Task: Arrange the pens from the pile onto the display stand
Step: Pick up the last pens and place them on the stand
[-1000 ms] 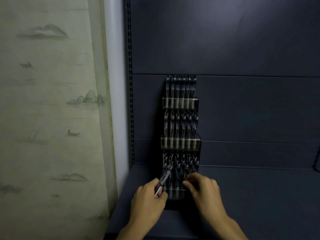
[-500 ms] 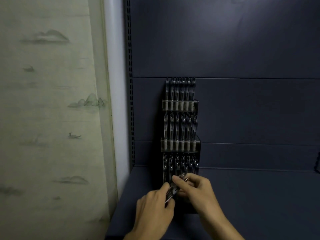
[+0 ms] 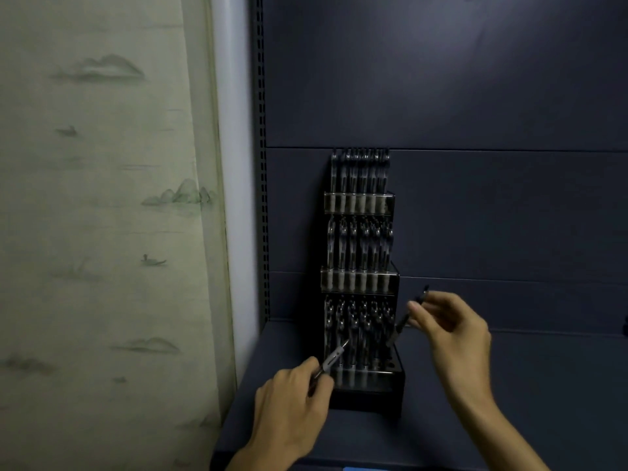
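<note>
- The dark pen [image 3: 406, 317] is pinched by the right hand [image 3: 448, 329], tilted, its lower end at the right edge of the display stand [image 3: 365, 397], probably aiming for a free hole in the bottom tier.
- The left hand [image 3: 292, 399] grips a second pen [image 3: 331, 360], tip pointing up to the bottom row, seemingly waiting.
- The stand is on a dark shelf [image 3: 509, 385], lower centre; its upper tiers look full.
- A curtain [image 3: 102, 232] hangs at left.
</note>
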`<action>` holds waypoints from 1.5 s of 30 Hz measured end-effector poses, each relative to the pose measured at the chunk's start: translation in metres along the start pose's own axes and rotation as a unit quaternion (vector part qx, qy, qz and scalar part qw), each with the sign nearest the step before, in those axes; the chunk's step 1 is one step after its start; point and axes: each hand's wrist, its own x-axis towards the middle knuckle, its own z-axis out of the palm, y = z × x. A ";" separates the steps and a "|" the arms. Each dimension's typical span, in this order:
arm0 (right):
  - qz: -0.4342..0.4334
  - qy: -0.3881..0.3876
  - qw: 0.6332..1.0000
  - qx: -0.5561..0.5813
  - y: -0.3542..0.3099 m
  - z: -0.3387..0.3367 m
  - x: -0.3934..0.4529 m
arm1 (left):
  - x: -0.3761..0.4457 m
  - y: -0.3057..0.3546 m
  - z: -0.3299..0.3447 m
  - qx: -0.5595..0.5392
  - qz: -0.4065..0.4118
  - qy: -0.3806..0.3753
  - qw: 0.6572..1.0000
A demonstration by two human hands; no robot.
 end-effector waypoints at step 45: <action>-0.084 -0.105 0.953 -0.272 0.013 0.006 -0.022 | 0.021 0.002 -0.002 -0.397 0.010 -0.031 0.917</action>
